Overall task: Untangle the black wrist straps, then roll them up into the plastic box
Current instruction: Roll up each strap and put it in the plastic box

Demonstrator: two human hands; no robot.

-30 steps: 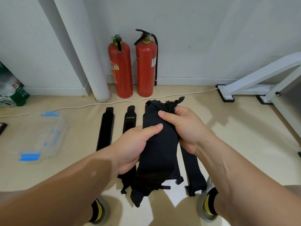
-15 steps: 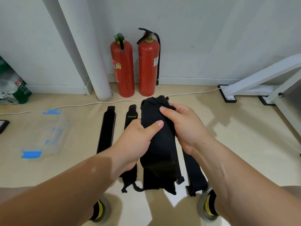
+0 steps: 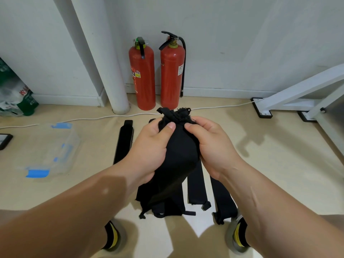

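Wrist straps (image 3: 178, 155) in a black bunch are held up off the floor (image 3: 270, 164) between both hands, probably so the loose tails hang free and show where they cross. The left grip (image 3: 149, 151) is clenched round the bunch's left side, thumb pressed on the front. The right grip (image 3: 214, 146) clamps the right side, thumb near the gathered top, where frayed ends stick out. Holding so close together at the top suits teasing one strap out of the rest. Below, flat straps (image 3: 197, 183) lie side by side on the floor, with a single strap (image 3: 123, 142) further left, seemingly sorted already. The plastic box (image 3: 55, 155) sits well apart to the left with no strap showing inside, so rolling looks yet to begin.
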